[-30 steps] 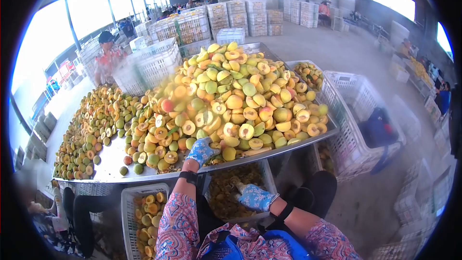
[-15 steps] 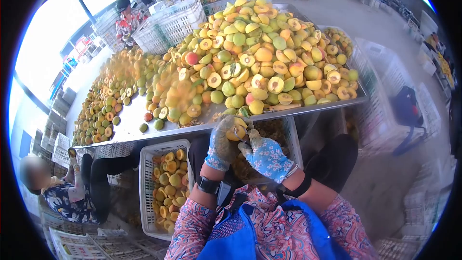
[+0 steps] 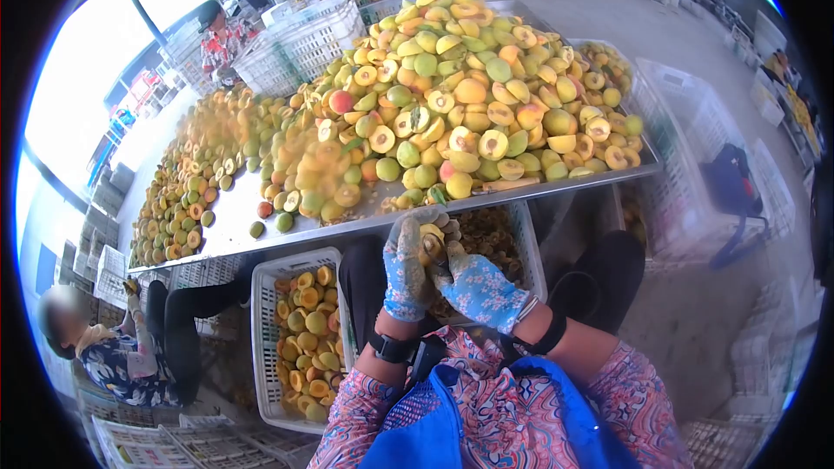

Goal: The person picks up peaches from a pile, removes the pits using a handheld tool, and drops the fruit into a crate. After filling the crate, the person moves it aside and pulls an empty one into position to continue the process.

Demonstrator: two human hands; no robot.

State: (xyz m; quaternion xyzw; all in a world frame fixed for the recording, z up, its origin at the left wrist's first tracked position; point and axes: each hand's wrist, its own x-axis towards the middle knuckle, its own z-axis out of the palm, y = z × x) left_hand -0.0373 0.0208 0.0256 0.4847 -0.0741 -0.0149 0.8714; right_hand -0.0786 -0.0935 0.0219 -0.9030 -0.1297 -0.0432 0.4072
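My left hand (image 3: 407, 271), in a soiled blue floral glove, is closed round a yellow peach half (image 3: 431, 241) just below the table's front edge. My right hand (image 3: 480, 288), in a matching glove, is curled against the fruit's right side. Its fingers are pressed together by the cut face, where a thin dark edge shows; what they grip is mostly hidden. Beyond my hands, a large heap of halved peaches (image 3: 469, 91) lies on the metal table (image 3: 382, 219). Beneath my hands, a crate (image 3: 532, 247) holds brown scraps.
A white crate (image 3: 259, 343) of peach halves stands left of my legs. One person (image 3: 130, 343) sits at the left, another (image 3: 224, 39) beyond the table. Stacked crates (image 3: 304, 39) stand behind the heap; a dark bag (image 3: 734, 182) hangs on crates at the right.
My left hand has turned more upright, tilting the peach half. My right hand has shifted slightly down and is closer against the fruit. The view has moved a little.
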